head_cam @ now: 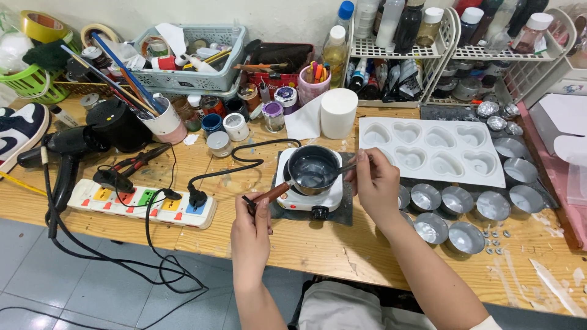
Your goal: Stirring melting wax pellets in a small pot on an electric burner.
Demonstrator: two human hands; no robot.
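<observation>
left hand (252, 227) had its grip round the pot (312, 169) handle; pot sat on small hotplate (307, 198) nr desk (342, 250) front edge. right hand (377, 183) pinched a stick (342, 169) dipped in pot.

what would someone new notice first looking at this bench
Mid-bench, a small dark pot sits on a white hotplate; the left hand grips its wooden handle while the right hand holds a thin stirrer in it. To the right lie a white heart-shaped mould and shiny empty metal cups.
</observation>
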